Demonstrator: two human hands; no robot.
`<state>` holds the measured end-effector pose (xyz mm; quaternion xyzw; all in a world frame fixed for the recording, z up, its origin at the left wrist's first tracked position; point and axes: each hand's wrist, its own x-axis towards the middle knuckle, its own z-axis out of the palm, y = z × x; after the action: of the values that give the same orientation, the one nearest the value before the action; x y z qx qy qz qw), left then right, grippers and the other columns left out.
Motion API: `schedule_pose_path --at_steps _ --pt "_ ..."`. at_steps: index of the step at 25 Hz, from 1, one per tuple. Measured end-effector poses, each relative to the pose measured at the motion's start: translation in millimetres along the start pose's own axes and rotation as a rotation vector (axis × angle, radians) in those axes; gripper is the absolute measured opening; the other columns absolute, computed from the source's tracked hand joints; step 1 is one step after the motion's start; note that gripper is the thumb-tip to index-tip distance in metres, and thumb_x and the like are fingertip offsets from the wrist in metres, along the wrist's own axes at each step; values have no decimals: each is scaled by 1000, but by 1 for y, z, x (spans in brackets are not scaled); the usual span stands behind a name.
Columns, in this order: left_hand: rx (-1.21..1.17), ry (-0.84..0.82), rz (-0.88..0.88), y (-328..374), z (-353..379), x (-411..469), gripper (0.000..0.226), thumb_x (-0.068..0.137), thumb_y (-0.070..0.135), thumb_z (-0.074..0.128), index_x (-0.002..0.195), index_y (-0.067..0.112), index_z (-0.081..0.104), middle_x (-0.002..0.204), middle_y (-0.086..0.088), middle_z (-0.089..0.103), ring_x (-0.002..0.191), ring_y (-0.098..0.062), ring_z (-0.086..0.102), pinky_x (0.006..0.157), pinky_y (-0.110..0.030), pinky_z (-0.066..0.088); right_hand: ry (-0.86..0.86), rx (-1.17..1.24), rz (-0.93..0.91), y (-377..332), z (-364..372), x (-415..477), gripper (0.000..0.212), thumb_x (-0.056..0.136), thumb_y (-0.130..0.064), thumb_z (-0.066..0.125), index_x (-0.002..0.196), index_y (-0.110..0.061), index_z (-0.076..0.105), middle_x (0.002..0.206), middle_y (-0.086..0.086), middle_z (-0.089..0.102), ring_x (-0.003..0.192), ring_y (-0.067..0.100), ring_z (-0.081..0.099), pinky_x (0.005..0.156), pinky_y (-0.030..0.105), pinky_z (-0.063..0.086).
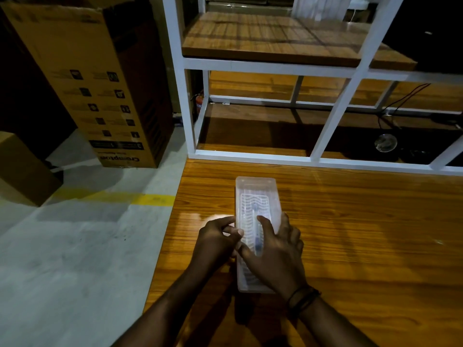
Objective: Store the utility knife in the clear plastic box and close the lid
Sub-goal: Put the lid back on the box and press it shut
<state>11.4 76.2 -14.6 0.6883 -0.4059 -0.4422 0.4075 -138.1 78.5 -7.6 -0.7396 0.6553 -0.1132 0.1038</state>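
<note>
1. Two bare hands rest on a long clear plastic box [255,196] lying on a glossy brown wooden table [363,234].
2. The box's long axis runs straight away from the person, its near end toward the table's front edge and its far end toward a white metal shelf frame [250,65].
3. Inside it, a slim pale utility knife [256,236] with a bluish part lies along that same axis; which end is the blade cannot be told.
4. The left hand [220,239] is curled, its fingertips pinching the box's left rim.
5. The right hand [275,254] lies spread and open across the top of the box, thumb over the knife, fingers wrapping the right side; a dark band [303,299] circles that wrist.
6. Whether the lid is fully shut cannot be told.
7. A tall brown cardboard carton [100,83] stands on the grey concrete floor [75,246] at far left, upside down, with inverted print that seems to read "Crompton".
8. The box sits near the table's left edge; bare tabletop stretches wide to the right.
9. A yellow floor stripe [150,199] runs beside the table.
</note>
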Motion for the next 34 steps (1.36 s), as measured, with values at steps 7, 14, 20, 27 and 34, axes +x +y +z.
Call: schedule_pose_path --at_steps 7,14,20,27,34 --pt "-22 54 -63 -4 11 -6 14 97 20 68 111 18 69 99 -5 79 88 -25 77 82 -51 65 5 -68 -65 15 3 -5 65 94 -64 27 154 -40 34 163 24 28 131 44 46 79 44 61" --pt "539 -3 90 3 26 -39 42 111 40 28 140 14 44 116 -16 77 100 -32 75 79 -34 55 41 -36 -25 16 9 -11 63 94 -64 28 153 -45 34 158 24 38 126 44 56 71 46 64" --pt "478 38 177 -6 31 -40 63 107 38 48 159 17 22 128 -11 75 107 -29 76 86 -31 60 91 -101 -50 16 17 -9 64 96 -58 38 157 -40 28 159 28 34 127 43 55 77 43 61" --pt "1009 2 384 -17 22 -20 83 92 54 10 166 18 5 174 -10 16 136 -33 51 95 -43 56 64 -72 -155 19 17 7 62 97 -50 37 152 -20 40 161 26 32 152 43 25 115 54 37" --pt "900 -35 396 26 18 36 60 102 36 33 156 12 32 173 -8 25 162 -32 13 127 -50 27 98 -57 -100 11 1 79 39 91 -42 37 106 -11 55 109 17 53 102 35 52 85 46 48"
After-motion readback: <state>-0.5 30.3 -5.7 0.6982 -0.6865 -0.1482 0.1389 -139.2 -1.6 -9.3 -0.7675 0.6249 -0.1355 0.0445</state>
